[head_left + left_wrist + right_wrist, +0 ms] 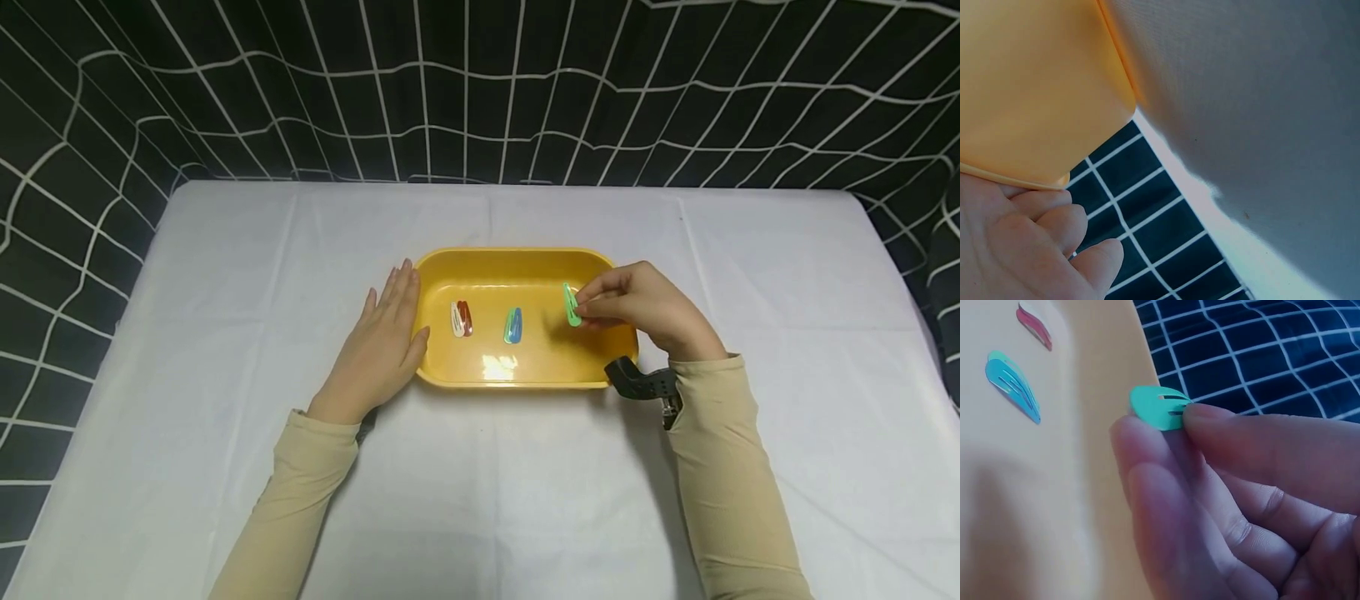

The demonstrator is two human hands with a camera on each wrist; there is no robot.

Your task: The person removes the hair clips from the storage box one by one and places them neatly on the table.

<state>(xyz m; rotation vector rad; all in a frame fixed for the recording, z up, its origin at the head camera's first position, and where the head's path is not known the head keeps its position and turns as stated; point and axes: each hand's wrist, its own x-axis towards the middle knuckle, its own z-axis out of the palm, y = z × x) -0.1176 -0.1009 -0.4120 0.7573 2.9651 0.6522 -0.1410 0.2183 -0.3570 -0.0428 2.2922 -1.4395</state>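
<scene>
Between thumb and fingers my right hand [648,308] pinches a green snap hair clip [572,305], held above the right part of a yellow tray [540,358]. The right wrist view shows that clip [1159,409] close up, its slotted part near the thumb tip. My left hand [378,350] rests against the tray's left rim, fingers extended. On the tray floor, a white clip [456,320] lies beside a red clip [466,318] at the left. Nearer the middle, a blue clip [515,327] partly overlaps a second green clip [507,327].
The tray stands on a table with a white cloth [487,475]. Behind and beside the table hangs a white net [465,75] over dark fabric. A black strap [641,380] on the right wrist hangs over the tray's front right corner.
</scene>
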